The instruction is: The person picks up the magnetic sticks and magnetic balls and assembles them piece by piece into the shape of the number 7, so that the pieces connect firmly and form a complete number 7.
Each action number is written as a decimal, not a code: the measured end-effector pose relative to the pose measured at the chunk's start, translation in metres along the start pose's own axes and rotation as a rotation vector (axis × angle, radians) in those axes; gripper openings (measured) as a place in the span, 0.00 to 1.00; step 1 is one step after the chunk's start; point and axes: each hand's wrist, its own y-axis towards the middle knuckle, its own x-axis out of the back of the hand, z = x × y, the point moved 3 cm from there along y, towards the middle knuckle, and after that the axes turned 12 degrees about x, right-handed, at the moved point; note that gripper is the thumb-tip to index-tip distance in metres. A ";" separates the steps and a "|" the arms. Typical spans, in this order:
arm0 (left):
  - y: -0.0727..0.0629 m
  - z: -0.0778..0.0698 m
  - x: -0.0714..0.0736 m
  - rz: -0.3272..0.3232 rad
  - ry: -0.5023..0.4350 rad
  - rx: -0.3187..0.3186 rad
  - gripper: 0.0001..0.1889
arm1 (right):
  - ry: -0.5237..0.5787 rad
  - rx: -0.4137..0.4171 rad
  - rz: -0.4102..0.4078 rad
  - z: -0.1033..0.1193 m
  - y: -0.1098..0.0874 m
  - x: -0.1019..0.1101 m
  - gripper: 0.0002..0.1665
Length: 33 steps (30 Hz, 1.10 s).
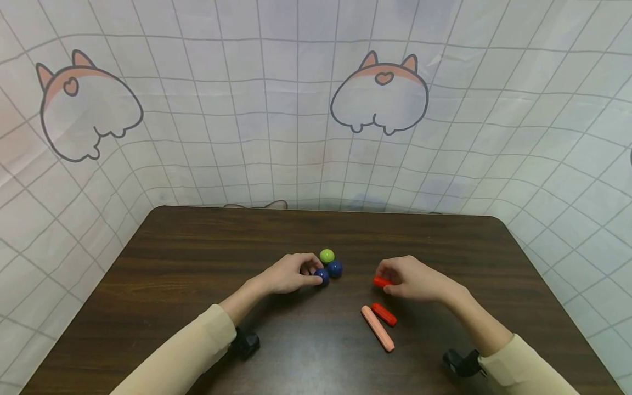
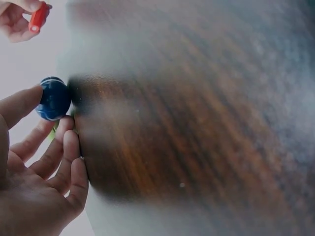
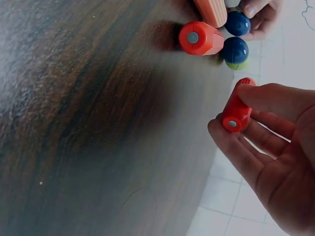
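My left hand (image 1: 288, 273) holds a glossy blue ball (image 1: 322, 276) between thumb and fingertips, low over the table. Just beyond it sit a second blue ball (image 1: 334, 268) and a lime-green ball (image 1: 327, 255), grouped close together. On the other side, my right hand (image 1: 415, 278) pinches a short red rod (image 3: 238, 105) between thumb and fingers. A round grey metal spot shows at this rod's end in the right wrist view. Nearer me, another red rod (image 1: 384, 314) lies beside a longer salmon-pink rod (image 1: 377, 329).
The dark wood-grain table (image 1: 197, 241) ends at a straight back edge with rounded corners. Behind it and along the sides hangs a white grid-patterned curtain (image 1: 276, 137) with cartoon drawings. Black wrist cameras (image 1: 244, 344) are worn under both cream sleeves (image 1: 182, 351).
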 end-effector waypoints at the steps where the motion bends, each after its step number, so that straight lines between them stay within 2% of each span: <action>1: 0.000 0.000 0.000 0.001 0.000 0.001 0.12 | -0.001 0.004 -0.001 0.000 0.001 0.000 0.10; 33: 0.000 -0.001 0.001 0.001 -0.010 -0.002 0.12 | -0.042 0.087 -0.038 0.009 0.026 -0.008 0.11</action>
